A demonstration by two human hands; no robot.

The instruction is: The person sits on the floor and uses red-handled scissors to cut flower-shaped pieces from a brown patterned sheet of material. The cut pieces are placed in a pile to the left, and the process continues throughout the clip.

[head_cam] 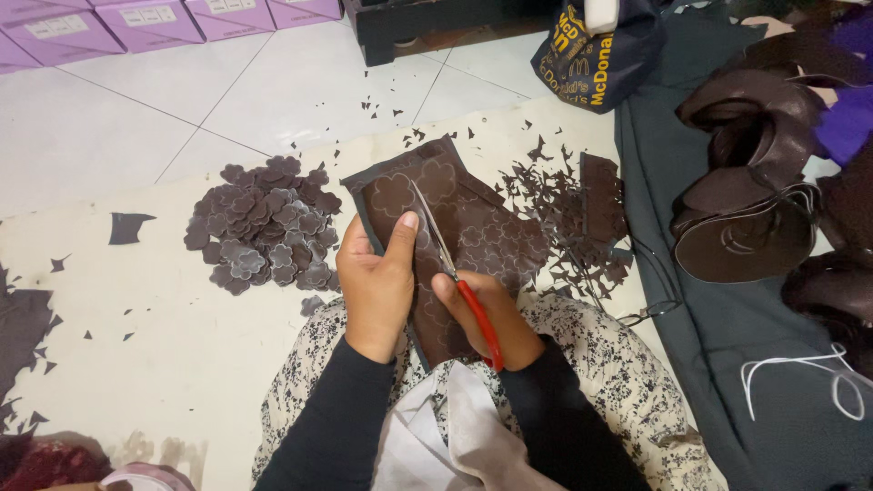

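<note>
Your left hand (376,284) grips the brown sheet (473,238), thumb near the blades of the scissors (455,273) that your right hand (491,318) holds: risk of nick or off-outline cut.

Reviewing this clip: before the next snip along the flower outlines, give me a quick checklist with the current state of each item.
1. Left hand grips the brown sheet at its left edge, thumb on top: ok.
2. Right hand holds the red-handled scissors: ok.
3. Blades lie over the sheet, pointing up toward a flower outline; whether they follow the line: cannot tell.
4. Left thumb sits right beside the blades: not ok.
5. Pile of cut flower shapes lies left of the sheet, apart from the hands: ok.
6. Offcut scraps are strewn to the right, near the sheet's edge: cannot tell if they interfere.
</note>
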